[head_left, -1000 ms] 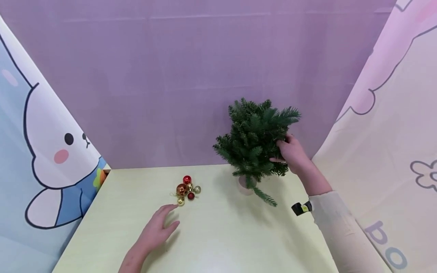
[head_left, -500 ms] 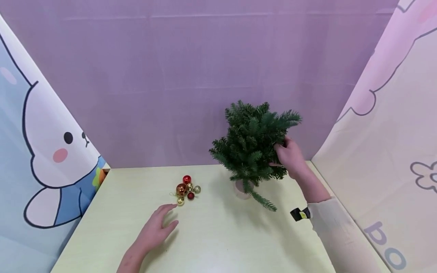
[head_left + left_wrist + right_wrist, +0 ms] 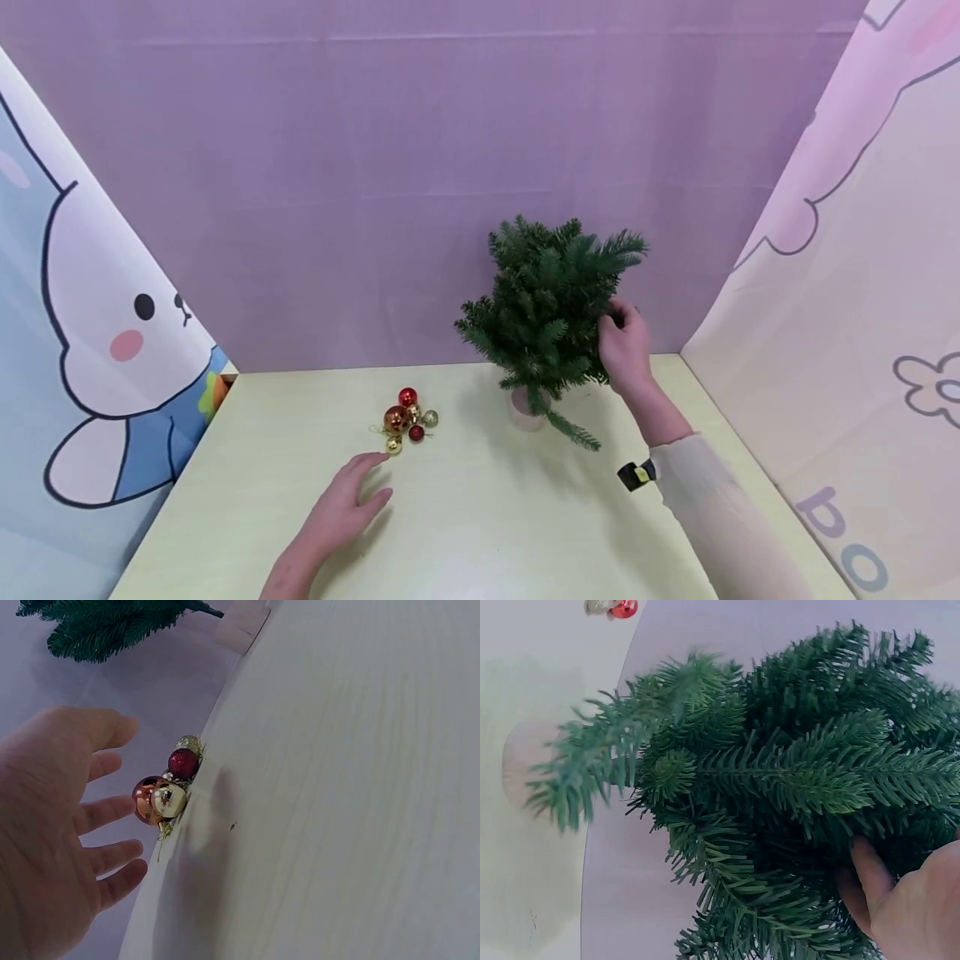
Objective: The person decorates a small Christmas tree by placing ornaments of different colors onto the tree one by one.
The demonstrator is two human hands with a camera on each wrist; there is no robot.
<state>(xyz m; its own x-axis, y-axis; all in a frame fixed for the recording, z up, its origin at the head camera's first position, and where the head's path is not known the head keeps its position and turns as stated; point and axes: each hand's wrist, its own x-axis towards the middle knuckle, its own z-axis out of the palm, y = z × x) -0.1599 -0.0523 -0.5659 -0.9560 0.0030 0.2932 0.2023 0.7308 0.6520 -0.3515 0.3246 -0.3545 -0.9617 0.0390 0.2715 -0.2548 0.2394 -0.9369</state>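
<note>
A small artificial Christmas tree [image 3: 540, 308] with dense green branches stands on a pale round base [image 3: 527, 414] right of the table's middle. My right hand [image 3: 628, 346] grips its right side; in the right wrist view the fingertips [image 3: 866, 874] disappear among the needles. My left hand [image 3: 341, 508] hovers low over the table, fingers relaxed and thumb apart, holding nothing. Just past its fingertips lies a cluster of baubles: a copper one [image 3: 396, 419], a bright red one [image 3: 407, 397], a dark red one [image 3: 416, 433] and small gold ones [image 3: 393, 446].
The pale table [image 3: 465, 533] runs back to a purple cloth [image 3: 375, 208]. Printed hangings with a rabbit [image 3: 135, 333] at left and a flower [image 3: 937, 390] at right flank it. A black strap end [image 3: 636, 476] sticks out from the right sleeve [image 3: 720, 508].
The tree has shifted slightly left along with my right hand, whose fingers now sit closer in against its side. My left hand and the baubles have stayed practically still.
</note>
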